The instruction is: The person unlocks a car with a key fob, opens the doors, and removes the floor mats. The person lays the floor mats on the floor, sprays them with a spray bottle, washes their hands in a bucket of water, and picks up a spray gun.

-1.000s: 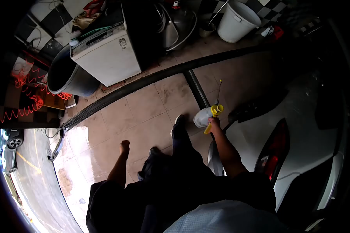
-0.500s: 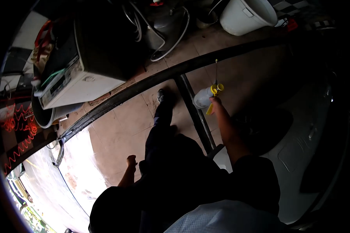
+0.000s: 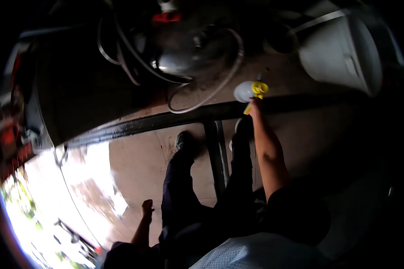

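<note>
My right hand [image 3: 254, 106] reaches forward with its fingers wrapped round the handle of a spray bottle [image 3: 244, 92]. The bottle has a pale, translucent body and a yellow head with a round yellow opening; a yellow lever hangs below the hand. It is held in the air, in line with the dark floor channel. Low on my left side, my left hand [image 3: 147, 207] hangs with curled fingers, and nothing shows in it. The finer finger positions are blurred.
A dark channel [image 3: 161, 122] crosses the tiled floor, with a branch [image 3: 217, 157] between my feet. Ahead are a looped grey hose [image 3: 206, 99], a shiny metal tank [image 3: 175, 62] and a large white bucket [image 3: 327, 58]. A dark cabinet [image 3: 85, 89] stands left; bright light enters lower left.
I have stepped forward, and both legs now show. The spray bottle has moved up in view with my right hand. The hose and bucket appear closer; my left hand remains low at my side.
</note>
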